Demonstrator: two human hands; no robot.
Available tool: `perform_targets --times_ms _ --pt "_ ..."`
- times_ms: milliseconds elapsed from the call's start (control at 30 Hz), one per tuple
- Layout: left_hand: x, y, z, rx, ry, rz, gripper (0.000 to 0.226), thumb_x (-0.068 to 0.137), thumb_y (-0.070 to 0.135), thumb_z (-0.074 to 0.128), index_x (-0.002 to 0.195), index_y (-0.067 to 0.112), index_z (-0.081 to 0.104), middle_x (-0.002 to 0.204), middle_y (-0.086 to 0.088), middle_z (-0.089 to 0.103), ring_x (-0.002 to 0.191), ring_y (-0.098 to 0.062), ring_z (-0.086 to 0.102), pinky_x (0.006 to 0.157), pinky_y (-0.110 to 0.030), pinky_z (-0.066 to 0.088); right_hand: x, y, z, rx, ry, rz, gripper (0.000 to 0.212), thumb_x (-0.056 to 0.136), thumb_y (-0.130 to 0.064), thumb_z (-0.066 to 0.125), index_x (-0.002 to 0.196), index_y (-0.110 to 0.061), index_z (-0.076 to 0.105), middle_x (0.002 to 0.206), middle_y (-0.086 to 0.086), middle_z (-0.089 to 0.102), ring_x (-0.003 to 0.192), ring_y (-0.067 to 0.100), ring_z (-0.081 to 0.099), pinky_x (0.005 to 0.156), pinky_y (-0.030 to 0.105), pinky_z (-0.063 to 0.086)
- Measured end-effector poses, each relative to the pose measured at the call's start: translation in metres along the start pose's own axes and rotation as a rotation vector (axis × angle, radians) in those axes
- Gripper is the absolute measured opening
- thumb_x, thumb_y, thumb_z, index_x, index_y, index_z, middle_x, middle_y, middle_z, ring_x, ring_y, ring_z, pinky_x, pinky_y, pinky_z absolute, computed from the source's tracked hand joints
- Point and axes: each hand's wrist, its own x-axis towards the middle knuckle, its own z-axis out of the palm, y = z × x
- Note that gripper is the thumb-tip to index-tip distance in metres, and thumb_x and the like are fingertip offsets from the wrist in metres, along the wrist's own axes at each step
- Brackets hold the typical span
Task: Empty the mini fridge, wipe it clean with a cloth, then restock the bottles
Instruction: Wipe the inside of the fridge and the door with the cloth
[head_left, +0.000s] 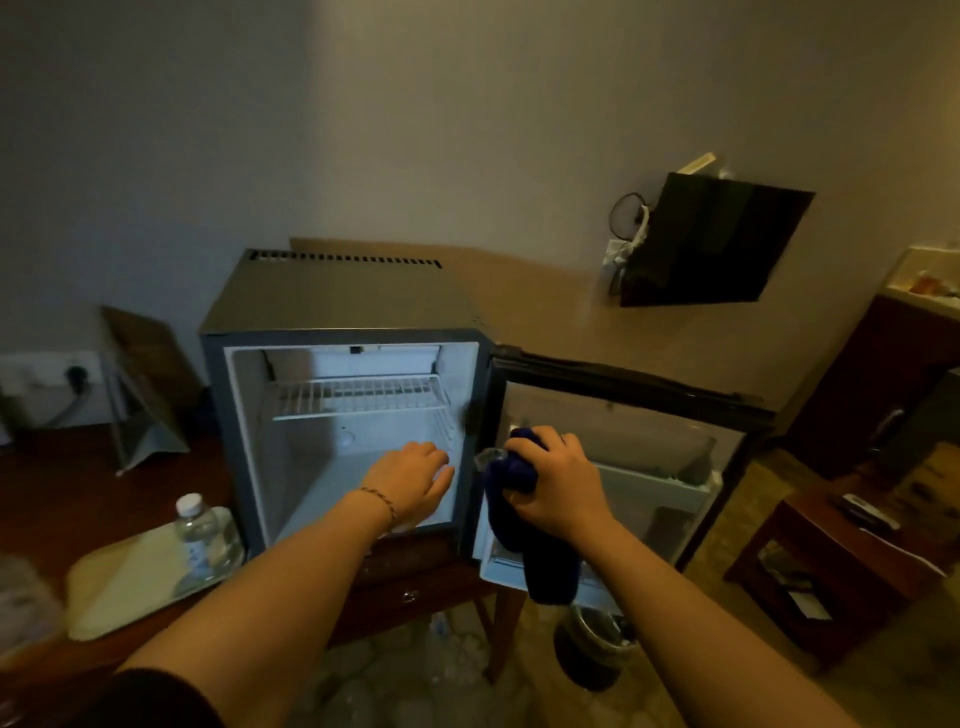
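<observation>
The mini fridge (343, 301) stands on a dark wooden table with its door (634, 384) swung open to the right. Inside I see only a white wire shelf (358, 397) and a bare white floor. My left hand (410, 480) reaches into the lower compartment, palm down, fingers apart, holding nothing. My right hand (558, 486) is closed on a dark blue cloth (540, 545) that hangs down in front of the door's lower shelf; something small and clear shows at my fingertips. A clear water bottle (200, 535) with a white cap stands on a pale tray (119, 587) left of the fridge.
A dark bin (592, 649) sits on the floor below the open door. A low dark side table (831, 571) with papers stands at the right. A black panel (717, 244) leans on the wall behind. A wall socket (78, 374) is at the left.
</observation>
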Motion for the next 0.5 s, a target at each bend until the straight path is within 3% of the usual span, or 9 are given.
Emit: perform_targets --times_ms 133,367,500 --pt "-0.047 -0.054 -0.025 0.072 0.054 -0.239 0.045 0.104 0.045 0.03 0.13 0.017 0.053 0.128 -0.006 0.054 0.115 -0.028 0.05 0.094 -0.041 0.044 0.039 -0.053 0.024 0.151 -0.046 -0.12 0.047 0.081 -0.038 0.071 0.125 -0.026 0.06 0.128 0.003 0.053 0.108 0.032 0.048 0.077 0.044 0.051" --pt "-0.156 -0.126 -0.064 0.185 0.071 -0.675 0.048 0.101 0.052 0.028 0.126 0.02 0.053 0.124 -0.003 0.052 0.117 -0.025 0.049 0.094 -0.041 0.044 0.094 -0.158 0.07 0.325 -0.148 -0.395 0.048 0.082 -0.036 0.07 0.128 -0.025 0.058 0.132 0.002 0.05 0.113 0.037 0.047 0.082 0.046 0.049" --pt "-0.214 -0.165 -0.079 0.202 0.093 -0.844 0.052 0.1 0.053 0.029 0.132 0.019 0.051 0.13 -0.002 0.051 0.122 -0.024 0.047 0.098 -0.041 0.043 0.121 -0.238 0.084 0.365 -0.247 -0.51 0.049 0.083 -0.042 0.065 0.13 -0.032 0.053 0.133 -0.004 0.045 0.117 0.03 0.042 0.089 0.042 0.047"
